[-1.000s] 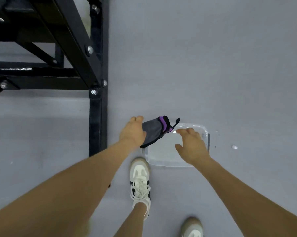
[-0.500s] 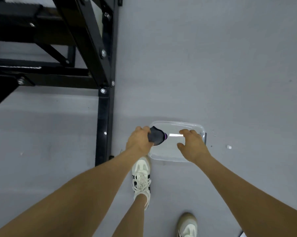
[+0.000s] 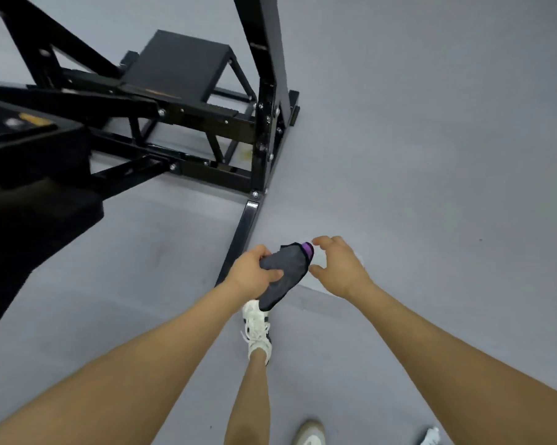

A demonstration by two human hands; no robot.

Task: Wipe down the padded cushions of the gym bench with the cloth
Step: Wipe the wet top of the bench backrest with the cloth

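My left hand (image 3: 254,273) grips a dark grey cloth (image 3: 283,271) with a purple edge, held above the floor; the cloth hangs down toward my shoe. My right hand (image 3: 341,268) hovers just right of the cloth's purple end, fingers curved and spread, holding nothing. The gym bench's black padded cushion (image 3: 177,69) sits at upper centre, and another dark pad (image 3: 30,162) fills the left edge. The black steel frame (image 3: 264,139) stands between them and my hands.
A clear plastic tray (image 3: 315,285) lies on the grey floor, mostly hidden under my right hand. A frame foot bar (image 3: 238,239) runs along the floor just left of my left hand. My white shoes (image 3: 256,329) stand below.
The view has tilted up, bringing the bench cushions into sight. My left hand has lifted the cloth out of the tray, and my right hand has come off the tray rim toward the cloth.
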